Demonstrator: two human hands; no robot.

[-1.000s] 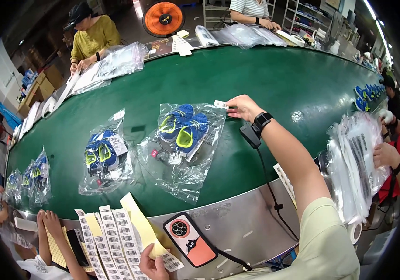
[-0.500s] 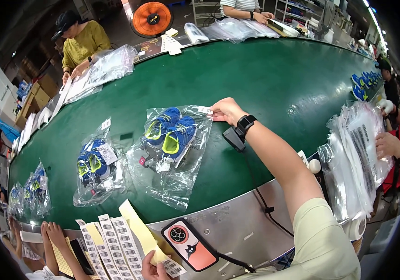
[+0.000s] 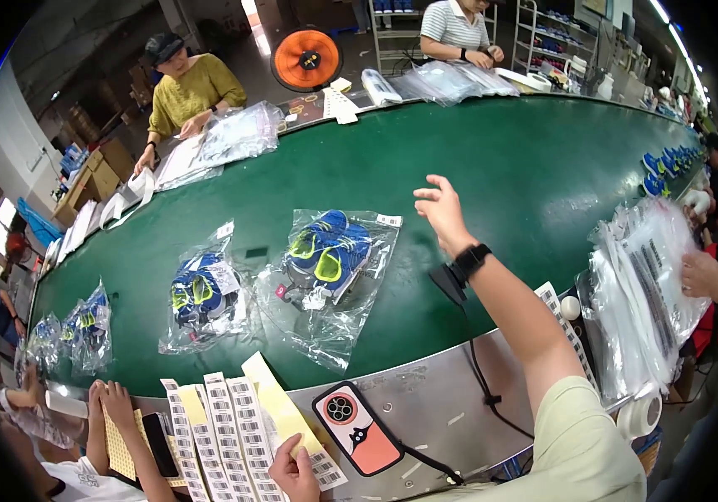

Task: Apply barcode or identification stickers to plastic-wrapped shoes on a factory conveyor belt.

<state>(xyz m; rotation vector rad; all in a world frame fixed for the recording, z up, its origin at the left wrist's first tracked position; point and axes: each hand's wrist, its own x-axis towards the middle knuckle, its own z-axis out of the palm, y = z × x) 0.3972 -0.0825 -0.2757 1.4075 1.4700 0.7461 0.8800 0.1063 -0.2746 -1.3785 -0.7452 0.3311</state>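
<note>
My right hand (image 3: 444, 209) hovers above the green belt with fingers apart and nothing in it. To its left lies a clear plastic bag (image 3: 313, 322) holding a pair of blue shoes (image 3: 334, 251) with lime-green linings. A white barcode label (image 3: 389, 221) sits on the bag's upper right corner, apart from my fingers. At the lower edge, my left hand (image 3: 296, 473) is closed on a strip of barcode labels (image 3: 323, 468) with yellowish backing, thumb and forefinger at its side. More label strips (image 3: 223, 431) lie left of it.
More bagged shoes (image 3: 200, 293) lie leftward on the green belt (image 3: 493, 176). A phone (image 3: 359, 428) rests on the metal edge. Plastic bags (image 3: 639, 293) are piled at right. Co-workers' hands (image 3: 116, 406) are at lower left; an orange fan (image 3: 307, 60) stands beyond.
My right hand has let go of the bag's labelled corner and moved right, its fingers spreading. My left hand stays at the label strip. The whole view has shifted slightly.
</note>
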